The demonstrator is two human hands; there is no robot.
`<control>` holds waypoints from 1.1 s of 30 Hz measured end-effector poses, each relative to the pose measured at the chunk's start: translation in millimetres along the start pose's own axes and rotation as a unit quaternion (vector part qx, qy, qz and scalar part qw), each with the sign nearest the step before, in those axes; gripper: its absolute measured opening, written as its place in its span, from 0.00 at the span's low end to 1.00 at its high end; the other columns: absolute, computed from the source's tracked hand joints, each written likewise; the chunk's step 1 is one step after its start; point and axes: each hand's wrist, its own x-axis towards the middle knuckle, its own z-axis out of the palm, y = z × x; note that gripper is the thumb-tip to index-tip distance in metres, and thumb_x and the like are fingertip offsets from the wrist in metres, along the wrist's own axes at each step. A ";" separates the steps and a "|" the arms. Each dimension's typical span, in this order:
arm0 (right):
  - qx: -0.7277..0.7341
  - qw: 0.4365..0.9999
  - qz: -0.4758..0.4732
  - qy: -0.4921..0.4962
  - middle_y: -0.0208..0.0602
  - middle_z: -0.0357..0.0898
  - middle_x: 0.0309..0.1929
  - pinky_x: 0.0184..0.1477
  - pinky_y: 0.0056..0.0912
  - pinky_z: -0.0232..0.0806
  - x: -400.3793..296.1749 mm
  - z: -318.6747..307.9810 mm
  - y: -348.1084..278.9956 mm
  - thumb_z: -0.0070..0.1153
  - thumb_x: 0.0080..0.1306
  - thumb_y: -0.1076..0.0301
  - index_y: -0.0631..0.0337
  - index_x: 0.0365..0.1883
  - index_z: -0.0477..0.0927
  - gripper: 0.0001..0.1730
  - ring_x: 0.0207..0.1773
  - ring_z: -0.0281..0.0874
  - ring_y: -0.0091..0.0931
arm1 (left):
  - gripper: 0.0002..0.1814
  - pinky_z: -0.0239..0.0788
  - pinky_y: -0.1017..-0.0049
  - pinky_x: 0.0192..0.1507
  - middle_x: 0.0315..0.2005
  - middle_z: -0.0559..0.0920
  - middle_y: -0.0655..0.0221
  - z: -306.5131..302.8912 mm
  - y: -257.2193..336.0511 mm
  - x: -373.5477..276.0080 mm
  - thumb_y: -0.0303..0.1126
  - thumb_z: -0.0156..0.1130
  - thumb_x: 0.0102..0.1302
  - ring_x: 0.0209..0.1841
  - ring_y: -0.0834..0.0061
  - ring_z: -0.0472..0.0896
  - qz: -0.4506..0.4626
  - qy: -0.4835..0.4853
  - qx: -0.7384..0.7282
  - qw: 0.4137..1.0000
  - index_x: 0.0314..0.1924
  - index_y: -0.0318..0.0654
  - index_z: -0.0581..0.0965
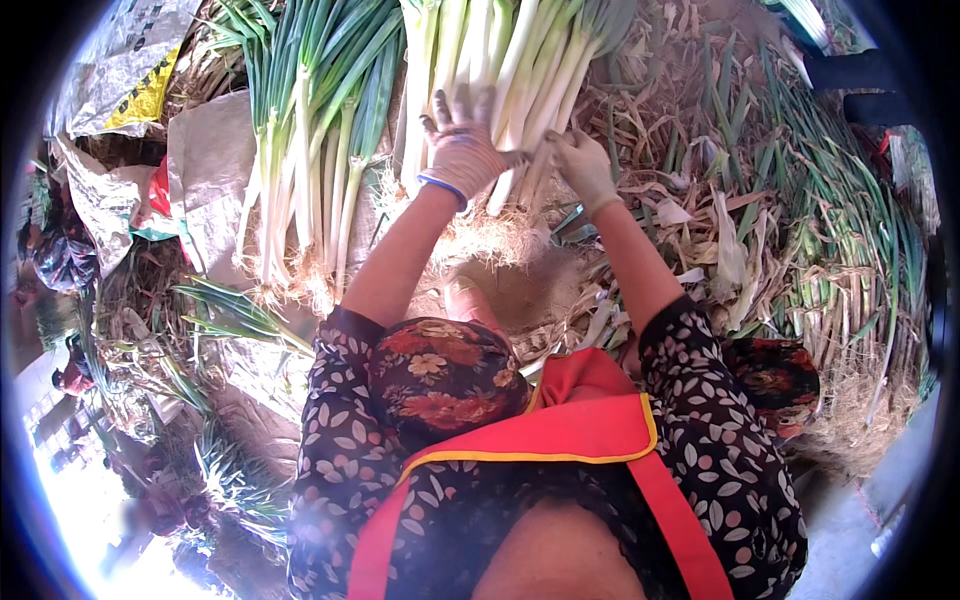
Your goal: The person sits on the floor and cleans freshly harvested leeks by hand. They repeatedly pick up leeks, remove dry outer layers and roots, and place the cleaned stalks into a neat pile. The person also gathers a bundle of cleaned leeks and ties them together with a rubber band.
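Note:
A thick bundle of peeled Welsh onions [517, 67] lies before me, white stalks towards me and pale roots [487, 236] at the near end. My left hand [461, 154], in a striped, dirt-darkened glove with a blue cuff, rests on the stalks with its fingers spread. At the bundle's right edge is my right hand [589, 165], in a pale glove, its fingers bent against the outer stalks. Whether it pinches a stalk or something thinner is too blurred to tell. Left of my left hand lies a second bundle of onions [304, 165] with dark green tops.
Unpeeled onions with dry brown leaves [847, 262] are heaped along the right. Stripped leaves [682, 202] litter the ground between. Woven sacks [214, 172] lie at the left. More onions [240, 472] are at the lower left. My red apron [525, 442] hangs over my lap.

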 end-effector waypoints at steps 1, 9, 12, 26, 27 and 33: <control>-0.067 0.998 -0.005 0.009 0.47 0.83 0.36 0.41 0.36 0.72 1.2 11.2 -11.3 0.60 0.61 0.47 0.70 0.46 0.80 0.30 0.35 0.82 0.36 | 0.61 0.32 0.45 0.75 0.76 0.43 0.47 2.1 -0.1 -0.3 0.69 0.61 0.56 0.77 0.44 0.37 -0.001 -0.004 -0.002 1.000 0.77 0.46 0.44; -0.174 0.984 -0.005 0.032 0.55 0.83 0.37 0.50 0.42 0.72 5.1 13.1 -38.1 0.58 0.56 0.47 0.71 0.42 0.80 0.31 0.44 0.83 0.45 | 0.58 0.34 0.48 0.75 0.75 0.46 0.43 3.5 -4.8 4.2 0.55 0.64 0.57 0.78 0.50 0.38 -0.012 -0.019 -0.044 0.999 0.77 0.41 0.42; -0.146 0.989 -0.031 0.009 0.53 0.84 0.35 0.48 0.42 0.73 10.5 -1.4 -38.3 0.59 0.54 0.48 0.70 0.40 0.81 0.29 0.42 0.83 0.44 | 0.60 0.33 0.48 0.75 0.75 0.46 0.43 4.9 -4.4 3.9 0.57 0.65 0.56 0.78 0.49 0.38 -0.010 -0.023 -0.042 0.999 0.77 0.42 0.41; -0.205 0.977 -0.048 0.016 0.56 0.83 0.36 0.48 0.42 0.72 13.9 20.9 -34.6 0.59 0.53 0.49 0.69 0.40 0.81 0.29 0.41 0.82 0.47 | 0.69 0.28 0.41 0.74 0.76 0.43 0.46 9.1 4.5 5.5 0.73 0.63 0.49 0.78 0.46 0.31 -0.010 -0.048 0.011 0.999 0.77 0.43 0.38; -0.211 0.975 -0.057 0.038 0.54 0.83 0.34 0.45 0.42 0.73 13.3 25.5 -33.4 0.60 0.54 0.49 0.70 0.39 0.81 0.29 0.38 0.83 0.47 | 0.69 0.28 0.41 0.74 0.76 0.44 0.47 9.2 4.3 5.5 0.73 0.63 0.50 0.78 0.46 0.31 -0.012 -0.045 0.011 0.999 0.77 0.43 0.38; -0.064 0.995 -0.027 -0.072 0.47 0.83 0.31 0.41 0.35 0.72 10.9 -10.9 2.5 0.56 0.60 0.39 0.69 0.41 0.82 0.34 0.34 0.82 0.32 | 0.66 0.28 0.43 0.74 0.76 0.45 0.48 7.7 2.2 4.6 0.72 0.62 0.53 0.78 0.48 0.32 -0.010 -0.047 0.011 0.999 0.77 0.44 0.39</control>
